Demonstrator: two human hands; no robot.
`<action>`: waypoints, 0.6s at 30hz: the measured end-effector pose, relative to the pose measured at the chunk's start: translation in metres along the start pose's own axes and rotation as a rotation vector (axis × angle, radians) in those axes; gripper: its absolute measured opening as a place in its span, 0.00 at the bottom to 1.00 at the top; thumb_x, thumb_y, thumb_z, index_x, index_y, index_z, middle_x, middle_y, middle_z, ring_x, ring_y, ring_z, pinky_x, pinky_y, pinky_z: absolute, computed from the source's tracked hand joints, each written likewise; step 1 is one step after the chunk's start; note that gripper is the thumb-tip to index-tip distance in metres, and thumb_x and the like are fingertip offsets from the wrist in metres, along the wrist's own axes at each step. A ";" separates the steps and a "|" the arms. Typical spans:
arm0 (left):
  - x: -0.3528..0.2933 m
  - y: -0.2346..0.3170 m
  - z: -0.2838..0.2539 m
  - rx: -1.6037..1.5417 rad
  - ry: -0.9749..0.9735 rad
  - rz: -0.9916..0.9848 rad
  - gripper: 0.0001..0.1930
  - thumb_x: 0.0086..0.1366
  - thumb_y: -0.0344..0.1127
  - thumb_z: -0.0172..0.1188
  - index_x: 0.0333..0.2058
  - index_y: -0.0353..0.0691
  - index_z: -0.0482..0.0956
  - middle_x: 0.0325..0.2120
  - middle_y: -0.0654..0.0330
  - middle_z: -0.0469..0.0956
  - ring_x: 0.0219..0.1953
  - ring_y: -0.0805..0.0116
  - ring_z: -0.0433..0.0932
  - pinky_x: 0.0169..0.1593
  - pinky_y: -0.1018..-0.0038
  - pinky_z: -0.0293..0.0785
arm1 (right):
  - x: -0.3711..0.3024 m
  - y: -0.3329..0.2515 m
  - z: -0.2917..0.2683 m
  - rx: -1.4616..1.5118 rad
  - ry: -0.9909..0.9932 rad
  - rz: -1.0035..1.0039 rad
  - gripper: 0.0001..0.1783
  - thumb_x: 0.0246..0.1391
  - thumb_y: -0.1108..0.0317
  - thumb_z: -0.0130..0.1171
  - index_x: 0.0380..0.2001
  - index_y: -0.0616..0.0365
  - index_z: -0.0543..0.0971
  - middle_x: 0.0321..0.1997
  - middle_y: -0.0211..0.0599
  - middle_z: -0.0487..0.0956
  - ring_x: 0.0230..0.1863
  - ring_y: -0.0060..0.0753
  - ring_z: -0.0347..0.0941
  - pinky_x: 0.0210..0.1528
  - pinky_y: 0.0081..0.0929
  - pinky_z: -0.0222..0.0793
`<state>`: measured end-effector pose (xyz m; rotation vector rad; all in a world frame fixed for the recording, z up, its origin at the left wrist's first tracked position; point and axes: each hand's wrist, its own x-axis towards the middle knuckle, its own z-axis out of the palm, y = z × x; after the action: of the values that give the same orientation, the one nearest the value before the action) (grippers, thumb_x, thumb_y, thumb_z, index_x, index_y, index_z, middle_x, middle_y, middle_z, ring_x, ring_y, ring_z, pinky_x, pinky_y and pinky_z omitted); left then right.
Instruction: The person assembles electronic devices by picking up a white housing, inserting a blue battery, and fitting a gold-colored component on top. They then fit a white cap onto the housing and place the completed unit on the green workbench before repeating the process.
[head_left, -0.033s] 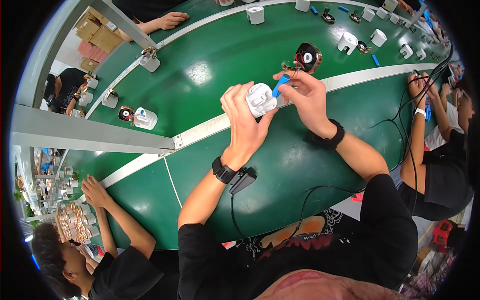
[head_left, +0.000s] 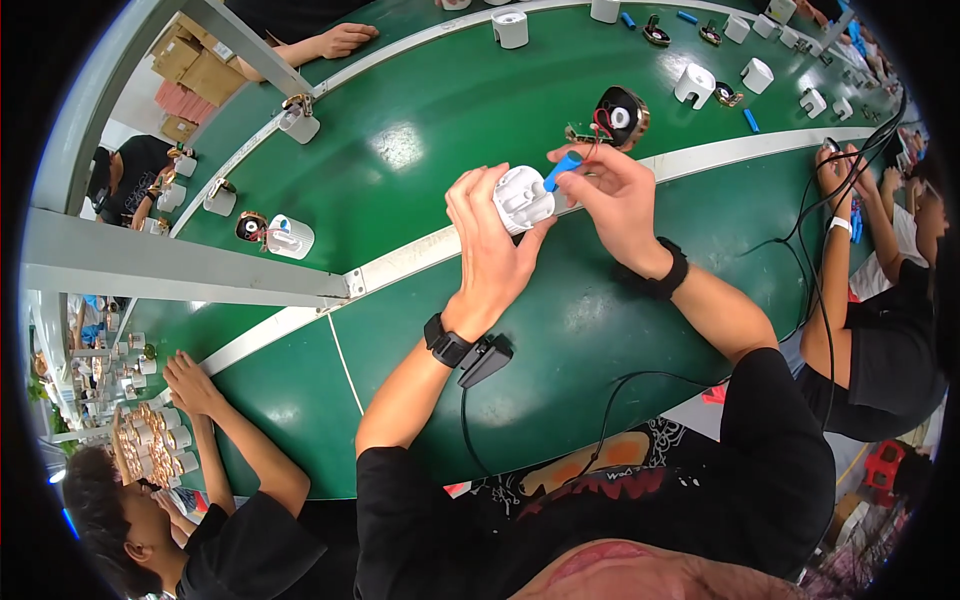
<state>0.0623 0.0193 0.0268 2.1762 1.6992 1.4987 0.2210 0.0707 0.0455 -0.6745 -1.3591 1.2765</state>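
My left hand (head_left: 492, 235) is wrapped round a white cylindrical plastic housing (head_left: 522, 205), its hollowed end turned up and toward the right. Between the thumb and fingers of my right hand (head_left: 615, 195) is a blue cylindrical battery (head_left: 562, 171), tilted, with its lower end at the housing's rim. Whether that end touches the housing I cannot tell. Just beyond my right fingers lies a round black part with a copper-coloured rim (head_left: 627, 118). Red wires (head_left: 601, 122) and a small green circuit board (head_left: 582, 136) are beside it.
A white rail (head_left: 410, 259) separates my green worktop (head_left: 540, 370) from the green belt (head_left: 400, 190). White housings (head_left: 694, 86) and another blue battery (head_left: 751, 120) lie on the belt. Black cables (head_left: 815, 240) hang at the right. A grey post (head_left: 190, 262) stands left; co-workers sit on both sides.
My right hand has shifted very slightly to the right with the battery. The black part has moved a little the same way. My left hand and the housing look almost still.
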 end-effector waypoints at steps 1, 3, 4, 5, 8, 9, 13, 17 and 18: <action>0.000 0.000 0.002 -0.058 0.004 0.008 0.43 0.46 0.27 0.76 0.59 0.37 0.60 0.51 0.45 0.61 0.53 0.45 0.63 0.54 0.58 0.65 | -0.002 0.000 0.001 -0.001 0.001 0.001 0.16 0.56 0.79 0.61 0.48 0.69 0.77 0.44 0.38 0.81 0.35 0.20 0.77 0.37 0.20 0.74; -0.001 0.001 0.003 -0.116 0.008 0.015 0.42 0.46 0.27 0.75 0.59 0.37 0.60 0.51 0.45 0.60 0.53 0.45 0.64 0.54 0.57 0.65 | -0.006 0.004 0.002 -0.030 -0.004 -0.117 0.16 0.53 0.81 0.63 0.46 0.69 0.77 0.44 0.40 0.82 0.38 0.22 0.78 0.37 0.22 0.75; -0.003 0.002 0.004 -0.115 0.004 0.017 0.42 0.47 0.27 0.75 0.59 0.37 0.60 0.51 0.45 0.60 0.53 0.46 0.64 0.54 0.57 0.65 | -0.007 0.006 0.001 -0.044 -0.007 -0.175 0.16 0.52 0.83 0.64 0.46 0.69 0.78 0.44 0.41 0.82 0.40 0.23 0.78 0.36 0.23 0.75; -0.003 0.004 0.004 -0.114 0.000 0.018 0.42 0.47 0.27 0.75 0.59 0.37 0.60 0.51 0.45 0.59 0.52 0.46 0.64 0.54 0.57 0.65 | -0.008 0.009 -0.001 -0.044 -0.007 -0.174 0.16 0.52 0.83 0.64 0.46 0.69 0.78 0.44 0.41 0.82 0.40 0.23 0.78 0.36 0.23 0.75; -0.002 0.008 0.005 -0.118 0.005 0.023 0.42 0.47 0.27 0.75 0.59 0.37 0.60 0.51 0.45 0.59 0.52 0.45 0.65 0.54 0.57 0.65 | -0.004 0.012 -0.010 -0.420 -0.033 -0.405 0.17 0.49 0.83 0.65 0.45 0.67 0.79 0.45 0.44 0.82 0.38 0.30 0.79 0.38 0.25 0.76; -0.001 0.010 0.006 -0.121 0.016 0.025 0.42 0.46 0.27 0.75 0.59 0.37 0.61 0.51 0.45 0.60 0.52 0.45 0.65 0.54 0.57 0.65 | -0.001 0.013 -0.014 -0.421 -0.034 -0.405 0.17 0.49 0.83 0.65 0.45 0.67 0.79 0.45 0.44 0.82 0.38 0.30 0.79 0.38 0.25 0.76; -0.002 0.010 0.005 -0.107 0.034 0.010 0.41 0.46 0.26 0.74 0.58 0.37 0.61 0.50 0.45 0.61 0.53 0.45 0.65 0.54 0.57 0.65 | 0.014 0.006 -0.011 -0.426 -0.175 -0.804 0.15 0.52 0.80 0.64 0.44 0.64 0.80 0.46 0.45 0.82 0.37 0.38 0.78 0.40 0.28 0.76; -0.004 -0.001 0.004 -0.074 0.027 0.085 0.39 0.46 0.24 0.71 0.57 0.36 0.62 0.50 0.46 0.63 0.53 0.45 0.65 0.54 0.56 0.65 | 0.016 0.004 -0.016 -0.643 -0.267 -0.805 0.13 0.55 0.73 0.61 0.44 0.61 0.82 0.46 0.46 0.81 0.41 0.43 0.77 0.41 0.32 0.75; -0.004 0.000 0.005 -0.030 0.053 0.070 0.39 0.46 0.24 0.71 0.57 0.36 0.62 0.50 0.46 0.63 0.53 0.45 0.65 0.54 0.56 0.65 | 0.013 0.008 -0.020 -0.671 -0.284 -0.804 0.13 0.55 0.72 0.60 0.44 0.61 0.82 0.47 0.46 0.81 0.42 0.44 0.77 0.41 0.34 0.75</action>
<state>0.0654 0.0187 0.0215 2.2230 1.6197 1.6019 0.2344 0.0904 0.0390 -0.3042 -2.0402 0.2586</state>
